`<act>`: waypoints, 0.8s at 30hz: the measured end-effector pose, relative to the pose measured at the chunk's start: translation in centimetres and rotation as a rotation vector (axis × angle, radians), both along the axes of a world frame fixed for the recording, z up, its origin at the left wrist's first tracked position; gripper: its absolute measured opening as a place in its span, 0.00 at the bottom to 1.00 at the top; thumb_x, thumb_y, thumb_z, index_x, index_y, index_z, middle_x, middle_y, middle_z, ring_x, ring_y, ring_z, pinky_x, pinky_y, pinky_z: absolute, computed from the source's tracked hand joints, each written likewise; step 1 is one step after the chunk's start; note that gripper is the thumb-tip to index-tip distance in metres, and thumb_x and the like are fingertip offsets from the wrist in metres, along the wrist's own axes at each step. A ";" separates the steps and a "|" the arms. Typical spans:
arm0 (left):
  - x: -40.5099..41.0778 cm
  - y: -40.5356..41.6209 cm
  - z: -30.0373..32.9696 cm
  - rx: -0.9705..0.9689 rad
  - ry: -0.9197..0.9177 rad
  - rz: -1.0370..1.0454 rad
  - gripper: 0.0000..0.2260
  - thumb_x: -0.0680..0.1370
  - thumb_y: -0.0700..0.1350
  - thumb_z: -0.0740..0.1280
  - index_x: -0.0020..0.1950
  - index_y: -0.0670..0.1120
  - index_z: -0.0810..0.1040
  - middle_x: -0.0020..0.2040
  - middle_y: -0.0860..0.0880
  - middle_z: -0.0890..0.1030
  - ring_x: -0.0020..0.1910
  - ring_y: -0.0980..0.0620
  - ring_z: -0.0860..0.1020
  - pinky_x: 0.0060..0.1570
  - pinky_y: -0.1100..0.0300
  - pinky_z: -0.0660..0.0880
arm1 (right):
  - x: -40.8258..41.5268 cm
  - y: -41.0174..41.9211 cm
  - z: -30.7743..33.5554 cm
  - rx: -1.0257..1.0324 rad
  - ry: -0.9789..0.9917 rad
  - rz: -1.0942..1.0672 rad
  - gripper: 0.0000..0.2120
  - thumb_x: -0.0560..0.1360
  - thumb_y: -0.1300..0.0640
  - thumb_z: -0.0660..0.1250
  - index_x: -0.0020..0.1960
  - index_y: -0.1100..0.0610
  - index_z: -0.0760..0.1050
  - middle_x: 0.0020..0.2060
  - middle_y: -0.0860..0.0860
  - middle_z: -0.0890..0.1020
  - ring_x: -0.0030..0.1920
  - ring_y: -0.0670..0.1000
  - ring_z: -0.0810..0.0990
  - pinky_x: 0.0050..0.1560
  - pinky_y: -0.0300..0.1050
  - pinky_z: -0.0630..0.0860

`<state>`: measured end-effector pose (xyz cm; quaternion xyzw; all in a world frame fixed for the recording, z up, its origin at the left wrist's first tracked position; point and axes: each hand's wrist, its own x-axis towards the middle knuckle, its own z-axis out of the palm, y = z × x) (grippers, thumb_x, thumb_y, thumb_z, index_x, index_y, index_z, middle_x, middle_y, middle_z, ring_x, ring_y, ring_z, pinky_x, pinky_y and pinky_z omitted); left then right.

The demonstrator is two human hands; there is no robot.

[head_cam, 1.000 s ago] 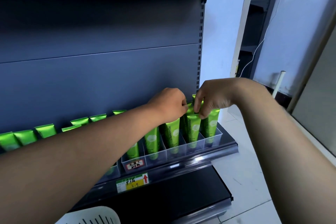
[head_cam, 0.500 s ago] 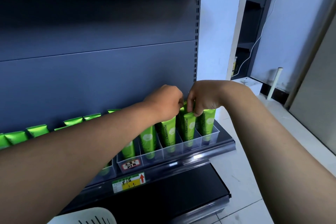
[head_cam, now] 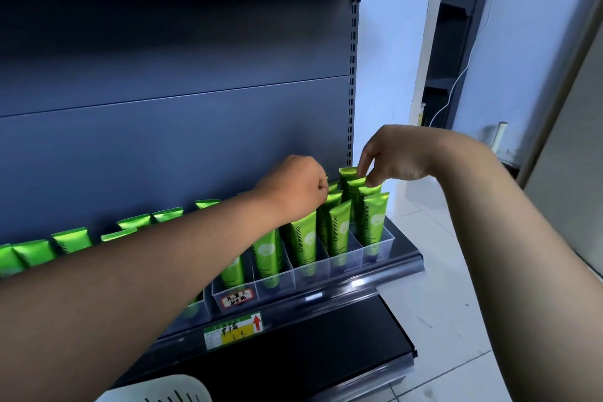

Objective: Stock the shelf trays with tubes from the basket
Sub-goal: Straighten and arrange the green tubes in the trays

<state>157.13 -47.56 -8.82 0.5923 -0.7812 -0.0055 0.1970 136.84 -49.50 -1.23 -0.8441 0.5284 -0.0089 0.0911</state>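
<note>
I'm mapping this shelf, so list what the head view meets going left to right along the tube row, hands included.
Loose green tube tops → left hand → front Chamomile tube → right hand, pinching the top of a back tube → white floor tiles.

Two bare forearms fill the lower part of the frame, one entering from the lower left and one from the lower right, each ending in a bare hand near the middle. The left hand (head_cam: 298, 188) and the right hand (head_cam: 396, 155) wear no glove, ring, watch or band that can be seen, and no sleeve edge shows anywhere along either arm up to the frame border. Both arms look broad near the camera and taper toward the wrists, an effect of the wide-angle view, and no marks or markings stand out on them.
</note>
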 end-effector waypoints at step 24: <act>-4.7 -4.2 1.3 -0.053 -0.064 -0.030 0.09 0.77 0.52 0.69 0.48 0.48 0.85 0.46 0.50 0.85 0.48 0.46 0.81 0.49 0.52 0.80 | -1.3 -2.1 -2.0 0.008 -0.129 -0.190 0.14 0.75 0.58 0.70 0.60 0.57 0.83 0.55 0.57 0.85 0.53 0.59 0.83 0.60 0.53 0.81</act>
